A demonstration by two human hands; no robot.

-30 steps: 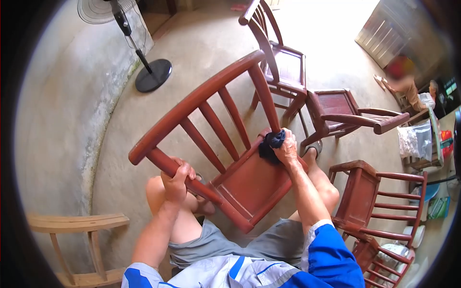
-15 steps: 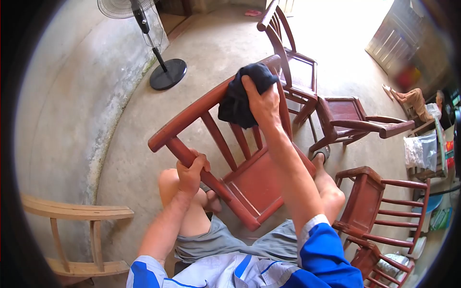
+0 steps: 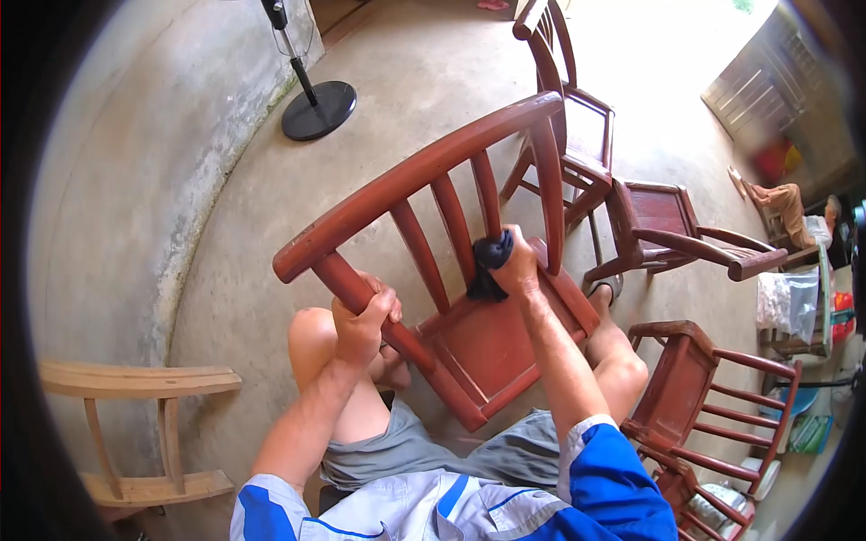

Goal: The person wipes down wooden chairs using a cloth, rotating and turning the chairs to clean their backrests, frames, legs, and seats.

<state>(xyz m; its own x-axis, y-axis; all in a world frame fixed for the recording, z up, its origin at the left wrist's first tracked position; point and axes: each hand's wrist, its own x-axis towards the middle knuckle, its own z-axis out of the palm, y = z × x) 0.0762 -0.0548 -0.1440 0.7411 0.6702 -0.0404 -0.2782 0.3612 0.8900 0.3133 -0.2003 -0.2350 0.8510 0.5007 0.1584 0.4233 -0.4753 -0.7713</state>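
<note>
A reddish-brown wooden chair (image 3: pixel 483 347) stands tilted between my knees, its curved top rail (image 3: pixel 419 178) facing away from me. My left hand (image 3: pixel 365 317) is wrapped round the chair's left back post, just above the seat. In my right hand (image 3: pixel 514 263) is a dark cloth (image 3: pixel 488 278), bunched round the lower part of a back slat near the rear of the seat. The fingers of that hand are closed on the cloth, and part of it hangs down towards the seat.
More reddish chairs stand at the right: one upright (image 3: pixel 586 135), one turned sideways (image 3: pixel 654 221), another lower down (image 3: pixel 672 388). A fan base (image 3: pixel 319 111) is by the wall. A pale wooden chair frame (image 3: pixel 140 379) lies at lower left. Another person's legs (image 3: pixel 785 207) show at far right.
My right hand and the cloth have moved from the top rail's right end down to a back slat near the seat. My left hand keeps its hold on the post.
</note>
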